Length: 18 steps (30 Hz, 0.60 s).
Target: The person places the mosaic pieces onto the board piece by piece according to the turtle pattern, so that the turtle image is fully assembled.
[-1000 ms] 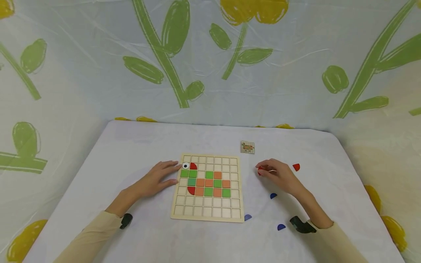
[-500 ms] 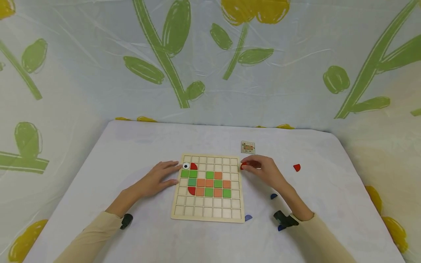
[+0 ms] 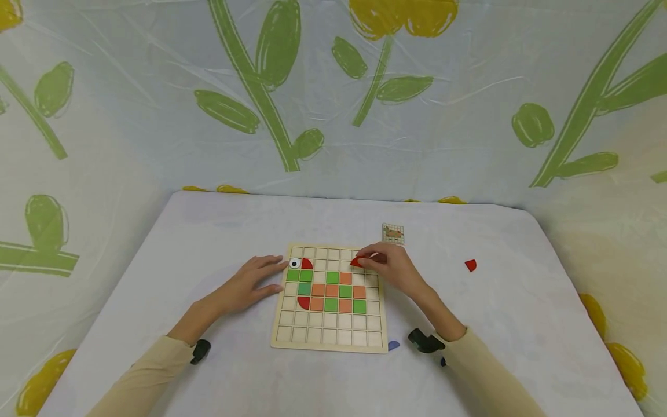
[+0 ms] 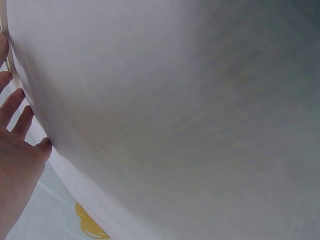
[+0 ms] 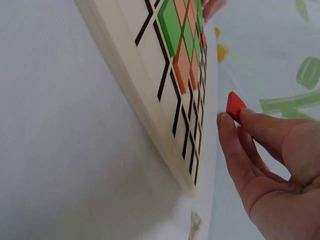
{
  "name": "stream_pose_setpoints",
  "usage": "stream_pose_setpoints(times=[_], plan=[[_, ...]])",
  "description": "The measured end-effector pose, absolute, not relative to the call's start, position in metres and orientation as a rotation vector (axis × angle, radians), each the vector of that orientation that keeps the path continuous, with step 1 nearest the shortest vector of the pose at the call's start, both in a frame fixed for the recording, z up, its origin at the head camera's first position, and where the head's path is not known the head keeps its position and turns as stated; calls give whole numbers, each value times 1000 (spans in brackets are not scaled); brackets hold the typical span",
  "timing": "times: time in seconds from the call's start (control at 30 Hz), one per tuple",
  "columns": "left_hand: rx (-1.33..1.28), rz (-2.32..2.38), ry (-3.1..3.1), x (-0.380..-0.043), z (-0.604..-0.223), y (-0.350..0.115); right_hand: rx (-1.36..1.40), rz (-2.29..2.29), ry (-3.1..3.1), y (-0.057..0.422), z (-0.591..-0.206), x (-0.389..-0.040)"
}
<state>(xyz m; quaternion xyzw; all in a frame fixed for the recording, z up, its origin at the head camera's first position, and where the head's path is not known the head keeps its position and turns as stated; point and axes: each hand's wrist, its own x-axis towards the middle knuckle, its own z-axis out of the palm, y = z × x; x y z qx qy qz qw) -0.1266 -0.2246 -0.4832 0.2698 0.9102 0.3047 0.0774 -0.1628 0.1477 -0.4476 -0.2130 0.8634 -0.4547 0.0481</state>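
Note:
My right hand (image 3: 392, 267) pinches a red quarter-circle tile (image 3: 357, 262) between thumb and fingertips, over the upper right cells of a wooden grid board (image 3: 328, 347). The right wrist view shows the same red tile (image 5: 234, 106) held above the board's surface. Along the board's left edge, my left hand (image 3: 245, 284) rests with its fingers spread. On the board sit several green tiles (image 3: 332, 278) and orange tiles (image 3: 345, 278). An eye tile (image 3: 294, 263) and two red quarter-circle tiles (image 3: 304, 303) stand at its left side.
A small pattern card (image 3: 393, 233) lies behind the board's right corner. Farther right is a loose red tile (image 3: 471, 265). One blue half-circle tile (image 3: 394, 346) touches or nearly touches the lower right corner; another blue tile (image 3: 443, 361) is partly covered by the right wrist camera (image 3: 426, 340).
My right hand has carried the red tile leftward from beside the board to above its upper right cells. The arm now covers one blue tile. The left hand has stayed still.

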Motion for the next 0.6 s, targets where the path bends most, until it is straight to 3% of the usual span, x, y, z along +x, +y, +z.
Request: stream_pose_setpoints(times=[0.6], plan=[[797,918,2734,-125,-482,-224,-762,-1361,2513,96,-458,-166]])
